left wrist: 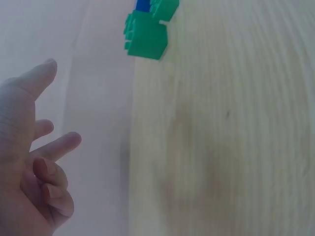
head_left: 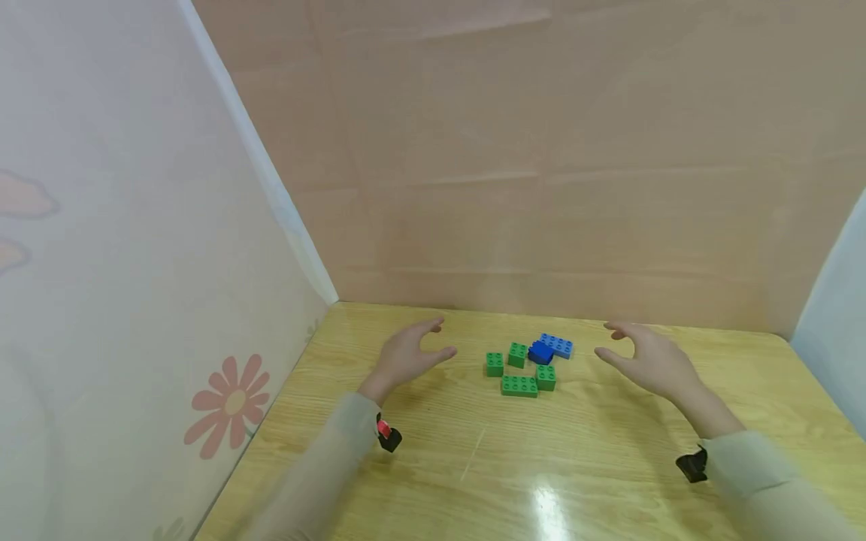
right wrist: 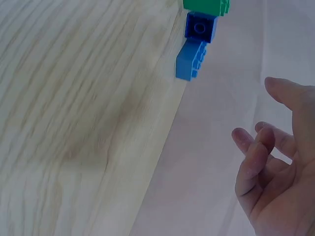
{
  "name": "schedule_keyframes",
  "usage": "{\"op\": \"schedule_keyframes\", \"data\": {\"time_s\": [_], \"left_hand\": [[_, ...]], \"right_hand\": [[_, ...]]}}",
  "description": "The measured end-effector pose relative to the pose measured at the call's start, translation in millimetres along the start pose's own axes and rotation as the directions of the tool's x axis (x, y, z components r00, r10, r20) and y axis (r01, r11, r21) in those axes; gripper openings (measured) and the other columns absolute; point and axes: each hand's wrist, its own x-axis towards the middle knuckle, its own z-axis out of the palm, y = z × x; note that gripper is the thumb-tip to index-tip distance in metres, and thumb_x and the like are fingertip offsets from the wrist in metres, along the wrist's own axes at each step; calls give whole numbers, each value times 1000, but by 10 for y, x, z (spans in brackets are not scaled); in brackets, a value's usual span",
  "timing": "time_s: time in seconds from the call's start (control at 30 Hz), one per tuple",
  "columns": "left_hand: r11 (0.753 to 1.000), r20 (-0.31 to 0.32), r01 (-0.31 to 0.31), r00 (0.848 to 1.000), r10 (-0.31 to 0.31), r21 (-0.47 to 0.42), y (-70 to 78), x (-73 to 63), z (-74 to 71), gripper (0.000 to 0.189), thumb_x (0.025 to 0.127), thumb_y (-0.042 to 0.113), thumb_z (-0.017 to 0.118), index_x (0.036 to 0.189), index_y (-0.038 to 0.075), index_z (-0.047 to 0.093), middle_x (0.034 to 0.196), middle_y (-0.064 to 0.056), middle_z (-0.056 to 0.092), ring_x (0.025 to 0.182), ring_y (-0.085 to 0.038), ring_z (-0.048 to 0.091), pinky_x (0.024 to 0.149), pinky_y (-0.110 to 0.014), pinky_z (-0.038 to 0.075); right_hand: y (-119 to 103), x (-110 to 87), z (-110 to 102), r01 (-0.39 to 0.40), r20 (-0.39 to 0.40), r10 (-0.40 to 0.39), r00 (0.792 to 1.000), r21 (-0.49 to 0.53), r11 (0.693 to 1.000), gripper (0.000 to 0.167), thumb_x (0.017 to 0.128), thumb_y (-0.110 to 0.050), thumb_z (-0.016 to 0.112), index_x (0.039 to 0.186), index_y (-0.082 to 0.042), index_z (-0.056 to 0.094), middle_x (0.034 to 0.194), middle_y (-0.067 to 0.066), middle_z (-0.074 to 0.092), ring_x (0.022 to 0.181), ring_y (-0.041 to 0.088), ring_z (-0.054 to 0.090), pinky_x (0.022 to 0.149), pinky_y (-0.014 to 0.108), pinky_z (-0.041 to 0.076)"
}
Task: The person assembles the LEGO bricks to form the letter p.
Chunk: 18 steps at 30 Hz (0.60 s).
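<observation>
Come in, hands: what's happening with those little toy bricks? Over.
Left hand, right hand: both empty. Four green bricks, two blue bricks: grouped on the table between them. Nothing visible blocking either hand.

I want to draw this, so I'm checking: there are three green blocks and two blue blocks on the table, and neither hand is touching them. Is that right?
Not quite: the head view shows four green blocks, one long and three shorter, not three. The two blue blocks are on the table, and neither the left hand nor the right hand touches a block.
</observation>
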Motion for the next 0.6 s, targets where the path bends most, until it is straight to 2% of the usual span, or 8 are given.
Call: {"op": "schedule_keyframes", "data": {"time_s": [0.1,0.17,0.33,0.47,0.6], "left_hand": [[1000,16,1,1000,0,-27,0,7,98,79,93,68,65,157,25,47,142,3,63,134,-27,55,106,-55,45],[999,27,2,1000,0,-42,3,18,165,78,93,67,66,157,25,47,142,3,63,134,-28,55,106,-55,45],[997,57,-11,998,16,-76,7,63,335,76,94,63,68,157,25,48,141,2,63,134,-28,55,105,-53,46],[994,75,-30,996,38,-108,25,89,466,74,95,60,69,156,23,49,141,1,64,134,-27,55,104,-54,47],[988,101,-32,994,48,-148,63,108,569,76,95,59,70,157,21,48,141,-2,64,136,-28,53,106,-56,44]], "right_hand": [[-48,48,70,-1,9,1,1000,31,1000,73,99,-55,65,151,-4,51,131,25,64,65,19,63,57,39,48],[-87,82,122,3,10,-3,1000,46,999,73,99,-56,65,151,-5,51,130,24,65,61,13,60,57,37,46],[-184,164,256,0,24,-2,1000,87,996,69,99,-51,67,150,-6,52,130,22,66,62,14,61,58,37,45],[-245,212,372,-16,50,10,999,124,992,67,99,-48,69,150,-7,52,131,23,65,50,15,50,51,36,40],[-282,257,480,-20,65,11,998,145,989,67,99,-48,69,149,-7,53,130,23,65,48,15,45,50,34,38]]}}
